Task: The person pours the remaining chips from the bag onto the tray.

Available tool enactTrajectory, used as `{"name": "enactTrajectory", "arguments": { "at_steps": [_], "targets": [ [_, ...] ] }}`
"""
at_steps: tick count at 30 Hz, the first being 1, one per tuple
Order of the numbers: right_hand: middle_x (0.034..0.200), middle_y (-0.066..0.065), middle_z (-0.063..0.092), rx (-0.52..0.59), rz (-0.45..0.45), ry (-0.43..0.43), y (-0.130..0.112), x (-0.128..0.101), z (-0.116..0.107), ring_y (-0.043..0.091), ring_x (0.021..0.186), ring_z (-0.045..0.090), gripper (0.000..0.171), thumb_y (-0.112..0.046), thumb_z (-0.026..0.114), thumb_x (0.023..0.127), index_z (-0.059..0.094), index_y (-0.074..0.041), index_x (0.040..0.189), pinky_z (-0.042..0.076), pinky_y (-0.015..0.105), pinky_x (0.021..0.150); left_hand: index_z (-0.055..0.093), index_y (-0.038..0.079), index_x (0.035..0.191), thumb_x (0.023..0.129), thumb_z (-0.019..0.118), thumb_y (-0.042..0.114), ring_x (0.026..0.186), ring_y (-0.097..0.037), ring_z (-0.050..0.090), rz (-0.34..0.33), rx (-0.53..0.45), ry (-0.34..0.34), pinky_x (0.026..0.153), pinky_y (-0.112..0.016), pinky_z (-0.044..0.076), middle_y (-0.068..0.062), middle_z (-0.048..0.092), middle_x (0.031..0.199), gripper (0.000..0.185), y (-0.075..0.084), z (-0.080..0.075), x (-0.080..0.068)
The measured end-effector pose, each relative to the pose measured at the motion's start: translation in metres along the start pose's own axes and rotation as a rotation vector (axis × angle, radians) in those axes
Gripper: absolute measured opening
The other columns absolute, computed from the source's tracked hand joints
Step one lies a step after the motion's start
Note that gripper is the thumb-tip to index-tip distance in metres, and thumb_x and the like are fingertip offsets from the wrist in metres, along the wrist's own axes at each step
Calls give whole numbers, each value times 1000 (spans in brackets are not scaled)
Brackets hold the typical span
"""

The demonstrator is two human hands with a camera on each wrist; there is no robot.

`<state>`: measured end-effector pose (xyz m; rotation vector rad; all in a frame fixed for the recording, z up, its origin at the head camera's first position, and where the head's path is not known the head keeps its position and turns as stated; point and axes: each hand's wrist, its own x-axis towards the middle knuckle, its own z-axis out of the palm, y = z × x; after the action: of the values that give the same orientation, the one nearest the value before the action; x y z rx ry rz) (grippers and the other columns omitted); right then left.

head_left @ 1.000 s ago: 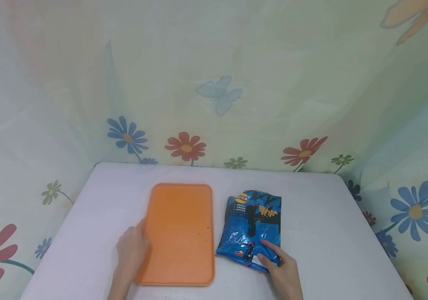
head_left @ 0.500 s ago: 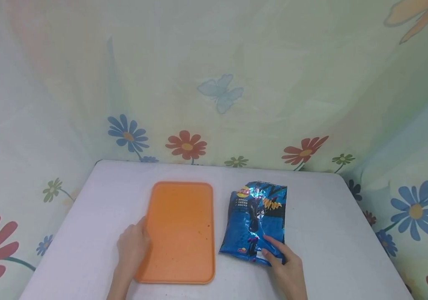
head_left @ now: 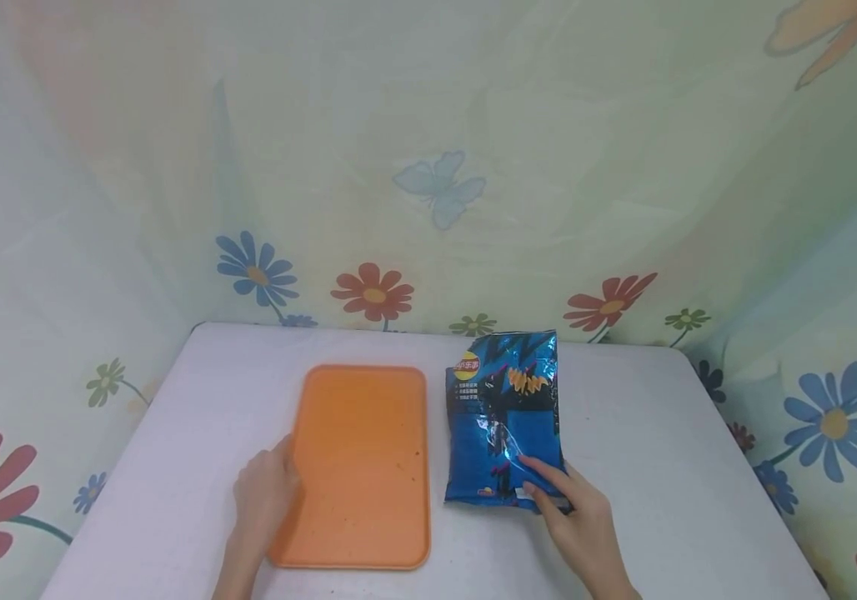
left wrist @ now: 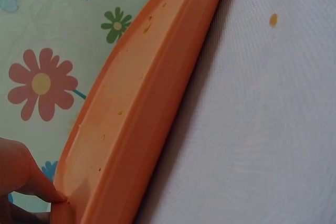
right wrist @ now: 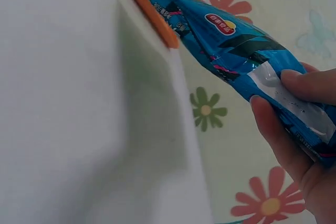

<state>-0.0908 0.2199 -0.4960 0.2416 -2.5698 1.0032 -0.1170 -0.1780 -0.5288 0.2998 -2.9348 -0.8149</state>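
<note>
My right hand (head_left: 578,508) grips the lower right edge of a blue and black chip bag (head_left: 503,425), with thumb and a finger on its front. In the right wrist view the bag (right wrist: 231,45) hangs above the table, its shadow on the white cloth below, and the fingers (right wrist: 278,135) are wrapped around its edge. To the left of the bag lies an orange rectangular tray (head_left: 361,467) with small dark crumbs on it. At the tray's left edge, my left hand (head_left: 267,492) pinches the rim; the left wrist view shows its fingers (left wrist: 26,169) at the tray (left wrist: 152,124).
A white cloth covers the table (head_left: 661,467). Behind and at both sides hangs a curtain (head_left: 518,167) printed with flowers and butterflies. A small yellowish crumb (left wrist: 273,20) lies on the cloth beside the tray.
The right hand has raised the chip bag off the table, and the bag has tipped more upright, its top reaching farther up the view. The left hand and the tray have stayed put.
</note>
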Motion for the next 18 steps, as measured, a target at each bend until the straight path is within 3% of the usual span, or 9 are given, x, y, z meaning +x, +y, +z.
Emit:
{"name": "enactTrajectory", "arguments": {
  "at_steps": [4, 8, 18],
  "targets": [
    [120, 15, 74, -17, -160, 14, -6, 10, -9, 34, 104, 74, 51, 11, 83, 75, 77, -15, 118, 60, 29, 82, 60, -7, 135, 92, 57, -2, 62, -22, 55, -1, 0, 4, 51, -36, 45, -21, 69, 83, 44, 0, 0, -1],
    [116, 11, 75, -17, -298, 7, -16, 20, -17, 29, 98, 75, 60, 16, 84, 70, 76, -16, 120, 51, 7, 81, 61, -6, 135, 91, 58, -3, 62, -22, 55, 8, -9, 10, 52, -37, 45, -22, 69, 86, 44, 0, -2, -2],
    [108, 1, 73, -89, -540, -64, -43, 41, -28, 14, 92, 70, 54, 11, 85, 69, 78, -16, 115, 55, 17, 76, 61, -6, 135, 93, 56, -2, 62, -23, 57, 3, 11, -4, 52, -39, 46, -23, 69, 86, 43, 0, 0, 0]
  ]
}}
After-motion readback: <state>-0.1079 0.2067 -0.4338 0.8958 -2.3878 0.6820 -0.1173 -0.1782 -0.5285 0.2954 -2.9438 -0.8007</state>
